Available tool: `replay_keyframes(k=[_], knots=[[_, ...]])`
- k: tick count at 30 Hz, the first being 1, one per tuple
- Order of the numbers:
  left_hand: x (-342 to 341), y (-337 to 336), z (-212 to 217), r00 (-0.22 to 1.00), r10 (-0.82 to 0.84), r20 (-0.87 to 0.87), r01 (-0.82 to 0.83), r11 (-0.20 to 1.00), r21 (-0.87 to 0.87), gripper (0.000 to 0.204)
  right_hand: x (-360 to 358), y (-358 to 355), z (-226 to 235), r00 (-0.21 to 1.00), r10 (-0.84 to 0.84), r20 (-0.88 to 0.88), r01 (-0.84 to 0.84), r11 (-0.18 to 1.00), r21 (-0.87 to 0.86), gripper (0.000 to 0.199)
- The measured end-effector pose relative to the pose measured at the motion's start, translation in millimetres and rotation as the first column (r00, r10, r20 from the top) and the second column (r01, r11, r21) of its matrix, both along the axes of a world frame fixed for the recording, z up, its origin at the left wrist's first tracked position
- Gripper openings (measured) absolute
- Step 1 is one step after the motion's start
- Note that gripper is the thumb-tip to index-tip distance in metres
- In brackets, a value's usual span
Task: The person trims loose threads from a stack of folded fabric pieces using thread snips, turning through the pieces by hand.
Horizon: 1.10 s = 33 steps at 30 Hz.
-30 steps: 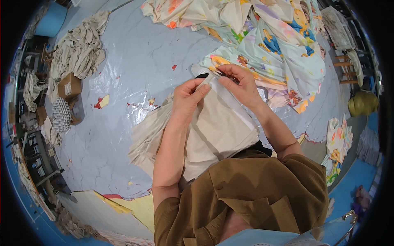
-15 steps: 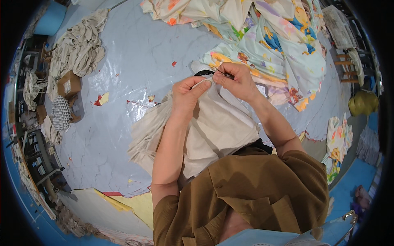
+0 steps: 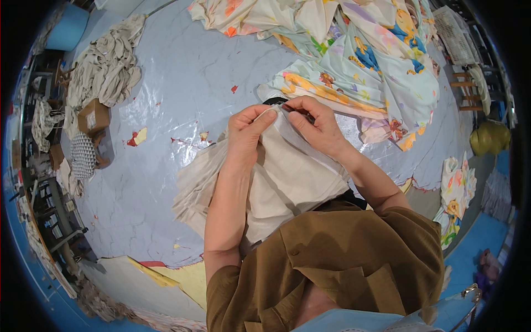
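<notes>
A layered stack of cream cloth [image 3: 293, 171] lies across my lap, its many edges fanned out on the left. My left hand [image 3: 247, 126] is closed, pinching the far corner of the cloth between thumb and fingers. Close beside it, my right hand [image 3: 315, 124] is curled at the same corner around a small dark tool [image 3: 285, 107]. Most of that tool is hidden by the fingers, so its kind is unclear. Just beyond the fingertips shows a bit of black material [image 3: 275, 101].
A heap of printed fabric [image 3: 354, 66] spreads over the grey floor covering [image 3: 182, 66] ahead and to the right. Crumpled beige cloth [image 3: 108, 66] and a cardboard box [image 3: 93, 116] sit at the left. A wooden stool [image 3: 467, 91] stands at the far right.
My right hand has turned and drawn slightly nearer me, with the dark tool now mostly covered. My left hand has shifted a little left, still pinching the cloth.
</notes>
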<state>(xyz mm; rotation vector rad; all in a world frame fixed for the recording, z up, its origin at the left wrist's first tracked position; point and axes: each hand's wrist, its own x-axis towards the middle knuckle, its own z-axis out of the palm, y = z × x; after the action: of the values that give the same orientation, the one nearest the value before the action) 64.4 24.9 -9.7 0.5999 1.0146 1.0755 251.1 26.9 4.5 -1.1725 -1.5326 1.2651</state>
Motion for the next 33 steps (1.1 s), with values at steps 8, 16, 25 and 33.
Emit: replay_keyframes(k=[8,16,25,33], knots=[[-1,1,0,0.999,-0.023,0.03,0.023,1.0,0.013,0.013,-6,3,-3,1.0,-0.011,-0.018,0.011,1.0,0.011,0.017],[-1,-1,0,0.999,-0.032,0.037,0.032,0.999,-0.005,0.016,-4,3,-11,0.999,-0.029,-0.042,0.029,1.0,-0.002,0.017],[2,-1,4,0.994,0.024,-0.108,-0.002,0.98,0.199,0.01,35,-9,-7,0.971,0.163,-0.177,-0.209,0.935,-0.286,0.035],[9,1,7,0.958,0.231,-0.171,-0.195,0.959,0.203,0.011,106,-70,19,0.972,0.22,0.08,-0.157,0.866,-0.475,0.022]])
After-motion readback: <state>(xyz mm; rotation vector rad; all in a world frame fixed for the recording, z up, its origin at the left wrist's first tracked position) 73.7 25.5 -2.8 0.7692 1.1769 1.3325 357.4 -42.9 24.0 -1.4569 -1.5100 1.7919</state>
